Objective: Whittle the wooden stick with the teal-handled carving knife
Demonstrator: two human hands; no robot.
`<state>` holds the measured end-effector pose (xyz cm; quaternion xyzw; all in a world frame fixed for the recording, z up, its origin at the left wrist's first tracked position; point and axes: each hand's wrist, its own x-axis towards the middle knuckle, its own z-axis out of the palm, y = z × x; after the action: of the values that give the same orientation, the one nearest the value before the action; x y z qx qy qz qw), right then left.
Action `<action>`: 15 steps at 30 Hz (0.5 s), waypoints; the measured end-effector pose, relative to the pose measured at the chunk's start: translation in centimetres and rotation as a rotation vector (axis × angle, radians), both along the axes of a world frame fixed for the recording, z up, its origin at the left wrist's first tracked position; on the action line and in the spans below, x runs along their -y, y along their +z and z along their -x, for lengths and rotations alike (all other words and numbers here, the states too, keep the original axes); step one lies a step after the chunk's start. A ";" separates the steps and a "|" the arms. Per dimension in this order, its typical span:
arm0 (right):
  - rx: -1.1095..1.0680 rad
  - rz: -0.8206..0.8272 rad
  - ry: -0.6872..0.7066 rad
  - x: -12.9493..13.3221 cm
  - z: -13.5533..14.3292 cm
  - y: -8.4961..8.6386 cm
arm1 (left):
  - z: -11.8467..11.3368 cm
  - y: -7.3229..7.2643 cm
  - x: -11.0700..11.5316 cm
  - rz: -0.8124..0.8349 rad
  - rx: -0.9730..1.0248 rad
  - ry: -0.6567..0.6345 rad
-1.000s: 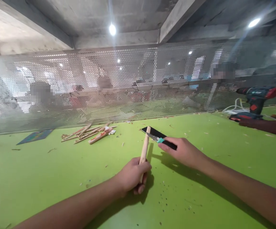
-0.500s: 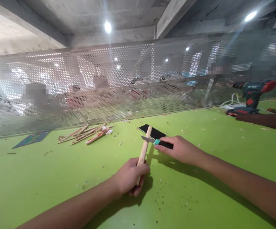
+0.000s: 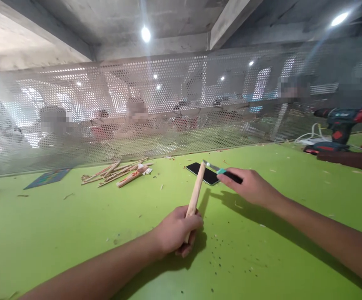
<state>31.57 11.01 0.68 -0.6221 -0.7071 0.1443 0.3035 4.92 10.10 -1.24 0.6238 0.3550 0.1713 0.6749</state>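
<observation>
My left hand [image 3: 181, 229] is wrapped round the lower part of a pale, peeled wooden stick [image 3: 195, 192], which tilts up and away from me. In my right hand [image 3: 251, 185] is a knife [image 3: 229, 175] with a black and teal handle. Its blade points left and lies at or just beside the stick's far tip; contact cannot be made out. Behind the stick a black smartphone [image 3: 211, 177] lies flat on the green table [image 3: 83, 241].
Several thin sticks [image 3: 115, 173] lie in a pile at the back left, beside a patterned card [image 3: 47, 178]. A cordless drill [image 3: 343, 125] stands at the back right near a brown block [image 3: 349, 160]. A perforated metal screen [image 3: 168, 112] borders the table, with people beyond.
The knife has moved from across the stick's upper part out to its far tip, with my right hand shifting right and slightly up. The whole view has shifted a little.
</observation>
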 end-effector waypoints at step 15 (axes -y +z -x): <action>0.160 0.068 0.335 1.9 2.3 1.2 | 0.1 0.4 0.5 -0.034 -0.022 -0.017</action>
<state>29.26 9.09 1.84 -0.5153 -0.8173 0.1667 0.1967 4.80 9.63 -0.85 0.6399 0.3543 0.1647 0.6618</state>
